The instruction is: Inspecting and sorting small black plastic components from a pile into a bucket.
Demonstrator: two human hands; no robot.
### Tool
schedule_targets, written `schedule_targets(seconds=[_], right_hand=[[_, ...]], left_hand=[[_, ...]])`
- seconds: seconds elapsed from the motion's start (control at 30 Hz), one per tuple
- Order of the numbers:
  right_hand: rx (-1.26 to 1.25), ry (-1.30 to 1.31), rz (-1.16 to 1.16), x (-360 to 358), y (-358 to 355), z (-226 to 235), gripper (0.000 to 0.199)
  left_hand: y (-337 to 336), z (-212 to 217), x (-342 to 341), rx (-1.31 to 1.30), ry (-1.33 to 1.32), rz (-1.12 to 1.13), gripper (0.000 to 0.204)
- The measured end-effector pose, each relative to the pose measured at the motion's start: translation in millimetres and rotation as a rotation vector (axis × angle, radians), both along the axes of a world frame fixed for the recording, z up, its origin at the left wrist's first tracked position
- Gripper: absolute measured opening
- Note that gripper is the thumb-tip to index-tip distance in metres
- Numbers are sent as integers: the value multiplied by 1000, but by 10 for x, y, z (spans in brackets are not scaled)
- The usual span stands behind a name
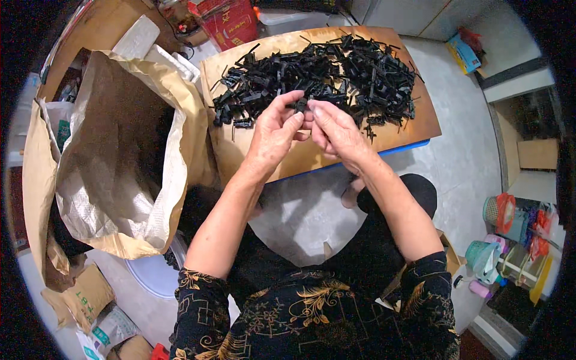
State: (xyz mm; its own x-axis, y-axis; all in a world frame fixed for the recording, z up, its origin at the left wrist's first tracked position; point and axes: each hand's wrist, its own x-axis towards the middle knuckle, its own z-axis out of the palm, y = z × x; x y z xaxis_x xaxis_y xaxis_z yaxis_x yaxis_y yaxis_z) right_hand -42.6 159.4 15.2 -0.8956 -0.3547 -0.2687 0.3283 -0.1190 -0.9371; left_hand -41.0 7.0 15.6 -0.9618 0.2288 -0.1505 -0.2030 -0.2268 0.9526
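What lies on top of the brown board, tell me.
A spread of small black parts lies on the brown board. The surface beneath the thickest clusters is covered and cannot be seen.

Illumination moderate, indoor, apparently from above. Desk (425,120) adequately lit; floor (465,123) pale and bright at right, with soft shadows below the desk's near edge. Bag (191,123): lining shows light patches, depth falls dark. Black parts (379,78) merge, losing detail. Fingers (327,118) acceptably sharp. Fisheye curvature bends straight edges near the rim; corners black, speckled with noise.
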Motion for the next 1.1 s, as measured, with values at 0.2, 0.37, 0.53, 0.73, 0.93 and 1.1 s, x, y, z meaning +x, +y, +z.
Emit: schedule_targets(seconds=[0.2,0.37,0.53,0.73,0.93,1.1], right_hand=[[-46,-92,5,0,-82,21,41],[-46,-120,-16,-20,-128,43,40],[-93,-127,-9,-49,-146,7,39],[-123,-182,-33,-82,-183,20,35],[-118,-185,-14,-130,-220,-23,30],[-16,-195,35,-225,-216,5,26]], left_hand=[[30,-101,-36,-64,98,24,33],[23,-136,-69,-83,134,43,33],[20,-103,-82,-113,108,53,33],[8,-91,-104,-140,104,52,32],[16,-118,-101,-185,126,76,31],[9,-184,-136,-245,159,123,32]])
